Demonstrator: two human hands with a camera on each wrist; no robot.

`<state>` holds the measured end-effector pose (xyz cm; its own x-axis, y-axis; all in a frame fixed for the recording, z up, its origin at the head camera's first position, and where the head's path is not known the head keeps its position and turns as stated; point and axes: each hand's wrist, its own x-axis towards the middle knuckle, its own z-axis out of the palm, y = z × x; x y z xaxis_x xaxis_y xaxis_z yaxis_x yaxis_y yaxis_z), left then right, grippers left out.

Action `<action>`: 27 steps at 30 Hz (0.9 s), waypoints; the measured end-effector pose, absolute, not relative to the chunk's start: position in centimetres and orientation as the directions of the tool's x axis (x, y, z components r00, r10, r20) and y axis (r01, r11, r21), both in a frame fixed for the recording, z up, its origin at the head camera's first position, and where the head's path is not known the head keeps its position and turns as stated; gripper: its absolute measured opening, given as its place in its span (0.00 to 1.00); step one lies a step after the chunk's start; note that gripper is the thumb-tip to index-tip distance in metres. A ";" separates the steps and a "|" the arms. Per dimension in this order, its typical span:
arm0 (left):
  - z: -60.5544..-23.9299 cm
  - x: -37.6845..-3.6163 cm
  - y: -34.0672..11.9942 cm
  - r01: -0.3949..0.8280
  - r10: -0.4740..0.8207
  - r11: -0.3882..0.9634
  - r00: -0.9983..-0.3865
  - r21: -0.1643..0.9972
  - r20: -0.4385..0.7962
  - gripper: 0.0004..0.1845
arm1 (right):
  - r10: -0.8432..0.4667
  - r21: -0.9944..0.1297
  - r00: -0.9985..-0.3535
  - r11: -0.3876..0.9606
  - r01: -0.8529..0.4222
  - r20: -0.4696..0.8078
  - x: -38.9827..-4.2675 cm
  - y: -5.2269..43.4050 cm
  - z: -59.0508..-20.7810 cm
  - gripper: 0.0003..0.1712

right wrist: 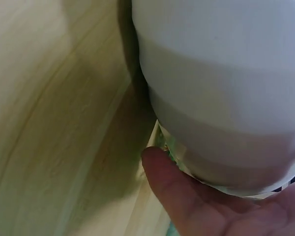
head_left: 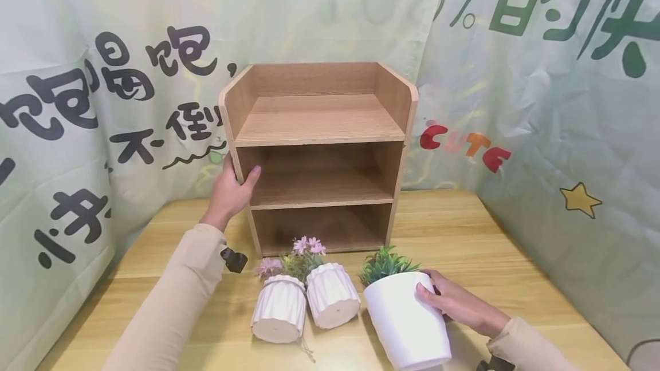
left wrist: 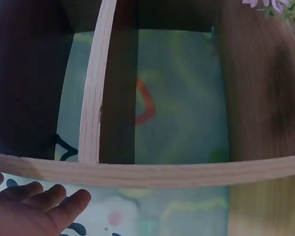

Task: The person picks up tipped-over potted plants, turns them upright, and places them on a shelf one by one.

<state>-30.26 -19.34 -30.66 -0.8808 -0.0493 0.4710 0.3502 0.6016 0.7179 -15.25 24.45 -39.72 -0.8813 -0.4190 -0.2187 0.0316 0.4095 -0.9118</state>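
"Gripping hard on the left side! The left hand has the side panel of a light-brown, three-tier wooden shelf unit between thumb and fingers."

"And the right hand?"

"Pinching a smooth, white, tapered pot with spiky green leaves near its rim! Some fingers are hidden behind it, so I can't tell how those lie."

"Where does that put the pot?"

"In front of the shelf unit, towards the right, tipped with its leaves pointing away from us, over the pale wood-grain table. Whether it touches the wood, I can't tell."

"So how far along are we?"

"Early, I'd judge. The shelf unit is standing, that much is done. But two small, white, ribbed pots with pink flowers lie tipped just beside the white one, unheld."

"And what's left?"

"All three pots are outside the tiers, and none stands upright yet!"
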 end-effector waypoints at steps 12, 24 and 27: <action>-31.1 -31.2 -18.9 0.314 -0.076 0.592 -0.895 0.742 0.440 0.24 | -0.437 -0.946 -0.867 0.305 0.110 -0.242 -15.6 24.3 -40.1 0.31; -31.5 -31.3 -18.7 0.302 -0.082 0.561 -0.906 0.771 0.415 0.24 | -0.415 -0.949 -0.885 0.303 0.085 -0.212 -15.6 24.2 -40.1 0.28; -31.5 -31.3 -18.7 0.305 -0.084 0.556 -0.905 0.773 0.417 0.22 | -0.410 -0.952 -0.890 0.298 0.075 -0.198 -15.6 24.2 -40.1 0.27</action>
